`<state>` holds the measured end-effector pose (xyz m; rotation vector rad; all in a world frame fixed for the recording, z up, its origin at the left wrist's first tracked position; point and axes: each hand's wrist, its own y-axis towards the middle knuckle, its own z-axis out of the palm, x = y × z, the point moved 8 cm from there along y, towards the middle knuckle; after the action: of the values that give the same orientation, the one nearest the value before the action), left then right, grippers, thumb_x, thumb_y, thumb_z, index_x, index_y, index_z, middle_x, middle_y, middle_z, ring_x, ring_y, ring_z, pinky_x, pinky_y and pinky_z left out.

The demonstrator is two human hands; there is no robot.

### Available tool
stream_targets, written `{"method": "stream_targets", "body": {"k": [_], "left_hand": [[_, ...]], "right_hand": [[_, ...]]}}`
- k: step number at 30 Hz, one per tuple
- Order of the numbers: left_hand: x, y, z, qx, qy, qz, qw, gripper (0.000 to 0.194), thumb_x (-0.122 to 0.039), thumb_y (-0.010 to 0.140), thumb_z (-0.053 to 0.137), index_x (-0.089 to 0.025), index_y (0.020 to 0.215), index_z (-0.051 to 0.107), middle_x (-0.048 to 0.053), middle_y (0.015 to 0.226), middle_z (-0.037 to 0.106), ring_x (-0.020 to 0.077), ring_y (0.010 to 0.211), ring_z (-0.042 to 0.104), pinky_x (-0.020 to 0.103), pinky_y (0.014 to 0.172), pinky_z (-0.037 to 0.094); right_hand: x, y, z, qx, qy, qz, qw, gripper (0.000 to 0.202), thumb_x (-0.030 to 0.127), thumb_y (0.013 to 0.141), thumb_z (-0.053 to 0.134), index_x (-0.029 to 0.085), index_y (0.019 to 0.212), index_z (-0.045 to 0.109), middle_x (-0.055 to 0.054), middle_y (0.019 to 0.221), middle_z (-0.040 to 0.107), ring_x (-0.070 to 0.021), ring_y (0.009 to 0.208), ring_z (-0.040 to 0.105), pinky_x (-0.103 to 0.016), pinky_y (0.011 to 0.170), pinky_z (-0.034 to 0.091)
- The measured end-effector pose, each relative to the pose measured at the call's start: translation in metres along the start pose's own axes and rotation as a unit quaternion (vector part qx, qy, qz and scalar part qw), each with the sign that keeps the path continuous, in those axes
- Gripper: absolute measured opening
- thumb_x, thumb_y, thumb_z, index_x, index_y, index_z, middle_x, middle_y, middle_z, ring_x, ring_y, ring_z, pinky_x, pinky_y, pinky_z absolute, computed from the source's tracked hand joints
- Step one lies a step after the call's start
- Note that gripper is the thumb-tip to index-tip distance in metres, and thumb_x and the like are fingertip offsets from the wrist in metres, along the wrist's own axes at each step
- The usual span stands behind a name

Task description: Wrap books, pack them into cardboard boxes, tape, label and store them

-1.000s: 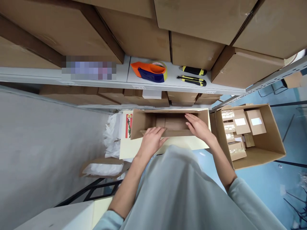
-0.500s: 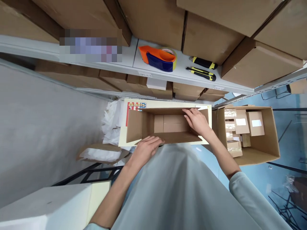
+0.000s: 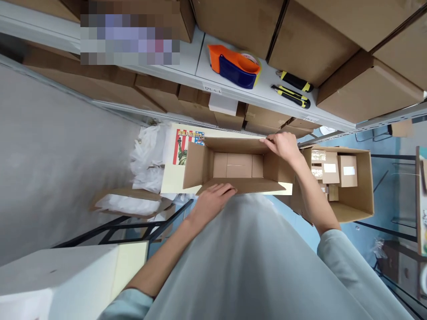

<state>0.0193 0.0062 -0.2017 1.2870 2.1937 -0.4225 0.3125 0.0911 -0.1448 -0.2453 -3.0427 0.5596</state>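
Observation:
An open cardboard box stands on a cream-coloured table, its flaps spread and its bare bottom showing. My left hand lies over the flap nearest my body, fingers together and bent over its edge; the thumb is hidden. At the far right corner, my right hand pinches the edge of the far flap between thumb and fingers. Left of the box a printed picture with red and white stripes shows on the table.
Above the table, a shelf holds large cartons, an orange and blue tape dispenser and two utility knives. To the right stands a big carton with several small boxes. White wrapping material lies at the left.
My right hand has moved from the box's right end outward to the far flap's corner. My left hand still rests on the near flap, slightly farther right. The whole view has shifted a little.

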Motion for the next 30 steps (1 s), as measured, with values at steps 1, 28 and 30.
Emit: {"method": "stream_targets", "body": {"k": [1, 28, 30], "left_hand": [[0.000, -0.003, 0.003, -0.006, 0.001, 0.000, 1.000, 0.047, 0.001, 0.095, 0.053, -0.029, 0.121, 0.078, 0.005, 0.112, 0.080, 0.0214, 0.099, 0.077, 0.035, 0.088, 0.062], [0.299, -0.102, -0.081, -0.360, -0.259, -0.490, 0.751, 0.065, -0.045, 0.100, 0.073, -0.007, 0.151, 0.056, 0.026, 0.160, 0.059, 0.0336, 0.157, 0.052, 0.044, 0.131, 0.041], [0.358, -0.109, -0.050, -0.322, -0.312, -0.558, 0.698, 0.073, -0.047, 0.094, 0.080, -0.002, 0.147, 0.055, 0.030, 0.157, 0.059, 0.0358, 0.159, 0.047, 0.046, 0.133, 0.036]], "right_hand": [[-0.002, 0.010, 0.000, 0.006, 0.002, -0.003, 1.000, 0.079, 0.072, 0.116, 0.029, 0.019, 0.115, 0.087, -0.018, 0.101, 0.084, -0.0362, 0.107, 0.078, -0.037, 0.086, 0.046], [0.071, -0.114, -0.019, -0.191, 0.196, 0.153, 0.949, 0.066, 0.068, 0.110, 0.048, 0.021, 0.154, 0.063, -0.017, 0.112, 0.084, -0.0374, 0.096, 0.080, -0.050, 0.087, 0.063], [0.130, -0.138, -0.020, -0.165, 0.300, 0.108, 0.933, 0.051, 0.063, 0.110, 0.056, 0.030, 0.146, 0.069, -0.011, 0.115, 0.084, -0.0337, 0.104, 0.081, -0.049, 0.092, 0.066]]}}
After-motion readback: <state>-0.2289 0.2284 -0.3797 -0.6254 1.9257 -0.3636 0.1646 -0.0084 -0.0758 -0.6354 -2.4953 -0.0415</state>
